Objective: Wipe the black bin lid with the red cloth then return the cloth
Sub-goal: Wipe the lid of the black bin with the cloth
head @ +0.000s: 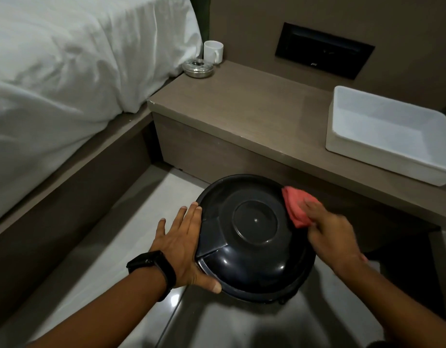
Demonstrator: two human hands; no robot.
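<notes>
The round black bin lid sits on the bin on the tiled floor, just in front of the low bedside bench. My left hand lies flat against the lid's left rim, fingers spread, thumb curled under the front edge. My right hand presses the red cloth onto the lid's upper right edge; the hand is motion-blurred and covers part of the cloth.
A white plastic tray stands on the brown bench at the right. A white mug and a metal ashtray sit at the bench's far left. The bed with white linen fills the left side.
</notes>
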